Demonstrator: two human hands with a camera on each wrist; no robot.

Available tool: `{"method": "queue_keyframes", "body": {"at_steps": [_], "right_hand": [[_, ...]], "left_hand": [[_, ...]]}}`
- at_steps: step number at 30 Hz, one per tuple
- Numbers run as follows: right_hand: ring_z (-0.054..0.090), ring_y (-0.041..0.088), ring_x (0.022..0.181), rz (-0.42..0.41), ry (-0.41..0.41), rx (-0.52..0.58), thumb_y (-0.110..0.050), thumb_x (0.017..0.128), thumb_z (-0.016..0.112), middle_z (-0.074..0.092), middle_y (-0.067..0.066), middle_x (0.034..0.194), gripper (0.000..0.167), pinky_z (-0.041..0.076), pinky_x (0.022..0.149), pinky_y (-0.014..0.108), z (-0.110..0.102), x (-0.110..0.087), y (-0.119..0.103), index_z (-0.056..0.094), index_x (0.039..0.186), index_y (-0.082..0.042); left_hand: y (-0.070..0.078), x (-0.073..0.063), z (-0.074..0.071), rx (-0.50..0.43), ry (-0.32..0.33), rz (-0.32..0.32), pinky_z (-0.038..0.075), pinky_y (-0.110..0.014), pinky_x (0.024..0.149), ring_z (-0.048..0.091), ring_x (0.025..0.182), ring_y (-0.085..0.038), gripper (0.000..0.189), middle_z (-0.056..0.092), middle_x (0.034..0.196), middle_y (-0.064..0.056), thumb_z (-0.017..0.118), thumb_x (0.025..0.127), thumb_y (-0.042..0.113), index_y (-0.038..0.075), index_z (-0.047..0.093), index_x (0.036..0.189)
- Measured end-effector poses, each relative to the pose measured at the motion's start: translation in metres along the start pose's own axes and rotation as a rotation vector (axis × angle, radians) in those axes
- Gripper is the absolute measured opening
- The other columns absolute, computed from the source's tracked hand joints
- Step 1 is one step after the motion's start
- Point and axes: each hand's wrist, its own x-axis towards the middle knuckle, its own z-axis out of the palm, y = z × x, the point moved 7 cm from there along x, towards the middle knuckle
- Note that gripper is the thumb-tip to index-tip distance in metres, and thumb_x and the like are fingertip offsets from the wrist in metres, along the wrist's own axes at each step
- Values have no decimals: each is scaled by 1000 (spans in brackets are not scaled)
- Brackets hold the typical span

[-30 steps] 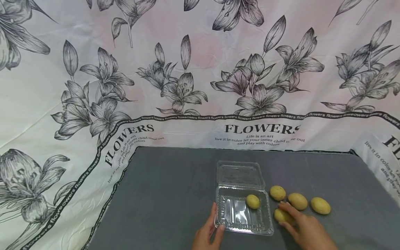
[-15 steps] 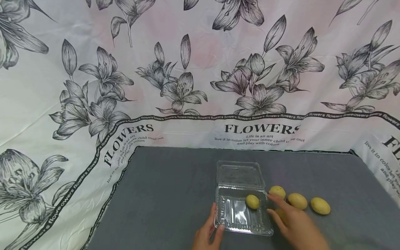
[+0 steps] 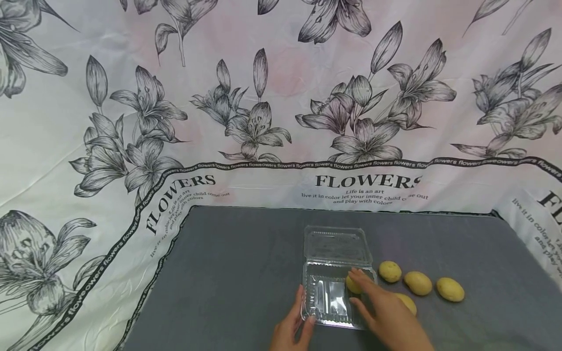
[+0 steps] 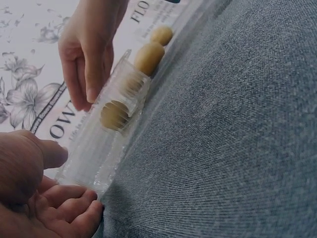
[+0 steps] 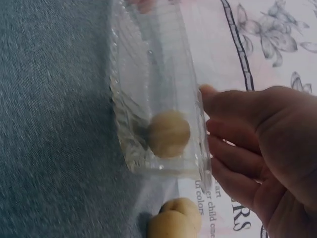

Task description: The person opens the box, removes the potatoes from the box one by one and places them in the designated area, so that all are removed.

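Note:
A clear plastic clamshell container (image 3: 320,319) lies with its lid (image 3: 338,246) folded back. My left hand (image 3: 291,324) holds its near-left corner, thumb at the front and fingers along the left side. One yellow potato (image 5: 169,134) is inside, towards the right. My right hand (image 3: 386,312) is over the container's right side, fingertips above that potato and partly covering it in the head view. Nothing shows between its fingers in the right wrist view. Beneath the right hand, outside the container, a partly hidden potato (image 3: 407,302) lies on the table.
Several other potatoes lie right of the container: one near its hinge (image 3: 390,271), one in the middle (image 3: 418,283) and one farther right (image 3: 450,289). The grey table (image 3: 237,273) extends to both sides. A flower-printed cloth (image 3: 281,97) hangs behind.
My right hand has left the potato beside the container and moved left over the container; that potato now lies slightly farther right. The left hand has stayed at the corner.

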Motion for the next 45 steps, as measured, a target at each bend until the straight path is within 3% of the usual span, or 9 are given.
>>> {"method": "queue_keyframes", "body": {"at_steps": [3,7,15,18,26,35,41,45], "right_hand": [[77,27,100,9,21,-34,-15,92,84,67,17,143,56,66,83,42,2,1,-2,64,144,-5],[78,28,92,66,11,-43,-16,92,84,68,17,140,53,66,78,45,5,2,-1,66,141,-8],[77,33,89,80,58,-95,-14,89,87,75,17,126,48,64,72,49,7,6,-4,69,133,-6],[77,35,88,128,25,-90,-14,90,86,76,17,123,47,64,70,51,9,8,-5,68,132,-4],[75,35,82,197,-41,-76,-13,88,87,76,19,113,46,63,67,51,12,18,-7,67,127,-1],[74,36,79,163,-7,-116,-7,82,90,76,17,98,42,61,61,48,11,26,-10,68,117,0],[71,32,70,189,13,-131,-4,79,91,74,12,85,42,55,53,43,9,26,-8,70,115,-4],[69,32,66,176,38,-130,-4,82,88,72,10,80,33,52,50,44,8,27,-5,71,110,-8]], "left_hand": [[1,1,1,-6,-5,22,51,-39,111,51,139,-40,67,47,155,-31,62,109,20,-8,32,162],[1,0,0,-9,-2,44,51,-39,111,51,139,-41,66,47,154,-33,62,109,18,-8,32,161],[0,0,0,16,1,51,53,-46,108,52,138,-43,67,48,154,-33,62,109,20,-6,32,162],[-1,1,1,3,-11,53,52,-44,109,53,138,-41,67,48,153,-33,62,108,18,-7,31,162],[0,1,1,-15,-19,6,50,-47,111,51,140,-42,68,46,155,-32,63,108,20,-7,31,162],[-1,2,1,-2,1,-40,49,-46,112,51,140,-33,69,48,157,-26,65,107,22,-3,33,163],[-1,3,2,5,-15,-80,47,-44,114,52,142,-36,71,48,157,-25,64,108,25,-2,31,164],[-1,2,2,12,-18,-77,48,-48,113,51,142,-37,71,48,157,-26,64,107,24,-3,31,163]]}}
